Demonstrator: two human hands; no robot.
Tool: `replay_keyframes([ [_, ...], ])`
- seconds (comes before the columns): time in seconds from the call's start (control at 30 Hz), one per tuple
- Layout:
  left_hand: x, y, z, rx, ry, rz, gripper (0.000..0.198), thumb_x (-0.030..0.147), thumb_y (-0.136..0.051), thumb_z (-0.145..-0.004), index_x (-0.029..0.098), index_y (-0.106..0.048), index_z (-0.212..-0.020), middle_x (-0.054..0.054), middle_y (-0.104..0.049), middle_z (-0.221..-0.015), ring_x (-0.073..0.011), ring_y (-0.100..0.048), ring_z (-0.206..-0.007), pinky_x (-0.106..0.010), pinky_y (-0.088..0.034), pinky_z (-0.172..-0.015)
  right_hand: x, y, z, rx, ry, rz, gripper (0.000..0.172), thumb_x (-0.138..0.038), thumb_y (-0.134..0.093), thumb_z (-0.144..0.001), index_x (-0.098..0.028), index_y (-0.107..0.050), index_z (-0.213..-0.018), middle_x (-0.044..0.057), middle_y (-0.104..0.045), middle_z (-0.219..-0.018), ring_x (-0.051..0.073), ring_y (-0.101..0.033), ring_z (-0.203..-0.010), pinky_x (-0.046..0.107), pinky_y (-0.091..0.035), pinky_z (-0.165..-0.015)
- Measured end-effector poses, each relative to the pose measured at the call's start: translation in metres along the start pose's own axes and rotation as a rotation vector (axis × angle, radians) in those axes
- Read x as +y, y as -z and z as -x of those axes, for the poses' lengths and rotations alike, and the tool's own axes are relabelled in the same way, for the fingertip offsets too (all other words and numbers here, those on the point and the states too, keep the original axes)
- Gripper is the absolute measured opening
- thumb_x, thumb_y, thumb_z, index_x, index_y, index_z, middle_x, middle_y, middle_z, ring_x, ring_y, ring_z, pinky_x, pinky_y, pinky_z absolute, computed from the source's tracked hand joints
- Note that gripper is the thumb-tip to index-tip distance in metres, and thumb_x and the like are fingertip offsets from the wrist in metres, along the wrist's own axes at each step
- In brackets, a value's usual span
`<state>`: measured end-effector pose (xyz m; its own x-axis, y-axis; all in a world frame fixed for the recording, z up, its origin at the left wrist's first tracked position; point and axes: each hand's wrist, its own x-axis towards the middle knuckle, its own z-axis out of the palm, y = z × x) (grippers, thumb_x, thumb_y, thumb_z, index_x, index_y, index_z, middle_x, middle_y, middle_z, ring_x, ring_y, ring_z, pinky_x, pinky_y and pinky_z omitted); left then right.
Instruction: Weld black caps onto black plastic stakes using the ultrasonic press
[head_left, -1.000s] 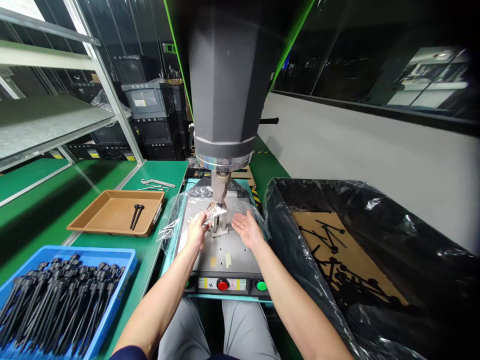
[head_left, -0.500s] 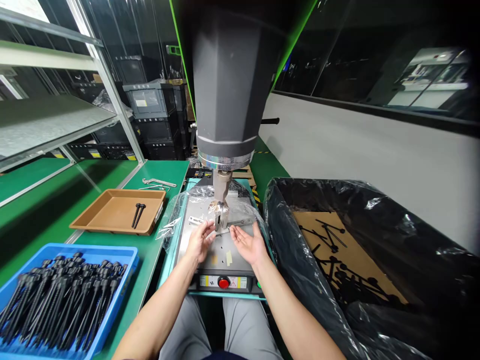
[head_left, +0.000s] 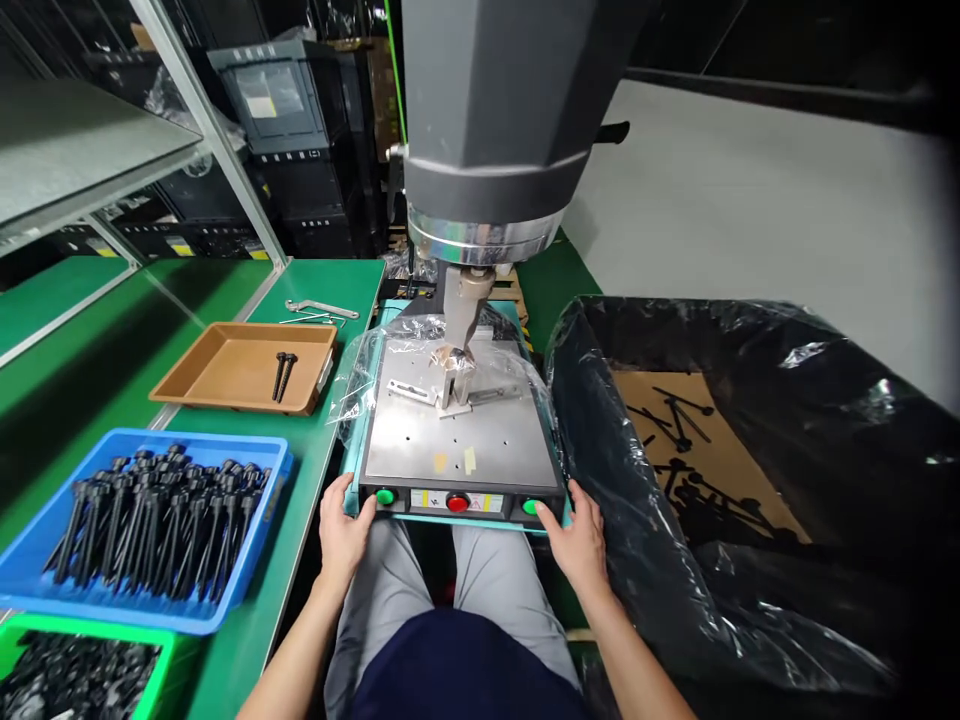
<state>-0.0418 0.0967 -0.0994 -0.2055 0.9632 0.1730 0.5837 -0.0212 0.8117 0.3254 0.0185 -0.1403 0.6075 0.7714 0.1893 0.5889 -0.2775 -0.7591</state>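
Observation:
My left hand (head_left: 346, 525) rests at the front left corner of the machine base, thumb by the left green button (head_left: 385, 496). At the opposite corner is my right hand (head_left: 577, 533), its thumb at the right green button (head_left: 531, 507). Both hands hold nothing, and their fingers are apart. Between the buttons sits a red button (head_left: 457, 502). Behind them lies a metal plate (head_left: 420, 445) with a small fixture (head_left: 454, 395) on it. The tool tip of the press head (head_left: 463, 310) points down at the fixture. Clear plastic film partly covers this area, so any part inside cannot be made out.
To the left, a brown tray (head_left: 217, 365) holds two black bolt-like parts; a blue bin (head_left: 281, 470) holds many more. A green bin (head_left: 176, 660) and wrenches (head_left: 322, 308) are nearby. A black-lined box (head_left: 592, 400) with black parts stands right.
Both hands have moved from beside the fixture down to the green buttons, left hand outward left, right hand outward right. The view has tilted downward.

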Motion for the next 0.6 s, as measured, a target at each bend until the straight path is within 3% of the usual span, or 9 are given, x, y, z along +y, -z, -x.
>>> replay_keyframes([
  [0.13, -0.015, -0.010, 0.004, -0.147, 0.069, -0.024, 0.061, 0.048, -0.068, -0.076, 0.020, -0.054, -0.129, -0.013, -0.058, -0.129, -0.0315, -0.055, -0.120, -0.048, -0.044, -0.101, 0.019, -0.012, 0.005, -0.129, -0.048, 0.050, 0.083, -0.063, -0.057, -0.076, -0.012, -0.042, -0.139, 0.022, -0.053, -0.131, 0.038, -0.051, -0.123, 0.052, -0.042, -0.101],
  [0.33, -0.023, -0.019, -0.005, -0.119, 0.069, 0.005, 0.062, 0.053, -0.068, -0.075, 0.017, -0.056, -0.125, -0.014, -0.061, -0.120, -0.0317, -0.060, -0.108, -0.048, -0.048, -0.092, 0.026, -0.018, 0.001, -0.132, -0.052, 0.017, 0.080, -0.062, -0.057, -0.075, -0.011, -0.045, -0.136, 0.021, -0.056, -0.128, 0.037, -0.053, -0.120, 0.049, -0.044, -0.100],
  [0.47, -0.032, -0.017, -0.009, -0.153, 0.068, 0.099, 0.061, 0.050, -0.072, -0.072, 0.020, -0.058, -0.123, -0.011, -0.061, -0.121, -0.0308, -0.058, -0.112, -0.048, -0.045, -0.098, 0.028, -0.018, 0.001, -0.146, -0.071, -0.034, 0.081, -0.062, -0.056, -0.076, -0.012, -0.043, -0.138, 0.020, -0.053, -0.131, 0.035, -0.051, -0.124, 0.048, -0.042, -0.103],
  [0.6, -0.044, -0.016, -0.012, -0.214, 0.113, 0.267, 0.066, 0.047, -0.076, -0.069, 0.019, -0.057, -0.125, -0.011, -0.062, -0.122, -0.0287, -0.058, -0.115, -0.046, -0.042, -0.104, 0.035, -0.017, 0.003, -0.191, -0.051, -0.095, 0.077, -0.059, -0.058, -0.077, -0.020, -0.042, -0.140, 0.013, -0.054, -0.133, 0.030, -0.052, -0.125, 0.043, -0.042, -0.104],
])
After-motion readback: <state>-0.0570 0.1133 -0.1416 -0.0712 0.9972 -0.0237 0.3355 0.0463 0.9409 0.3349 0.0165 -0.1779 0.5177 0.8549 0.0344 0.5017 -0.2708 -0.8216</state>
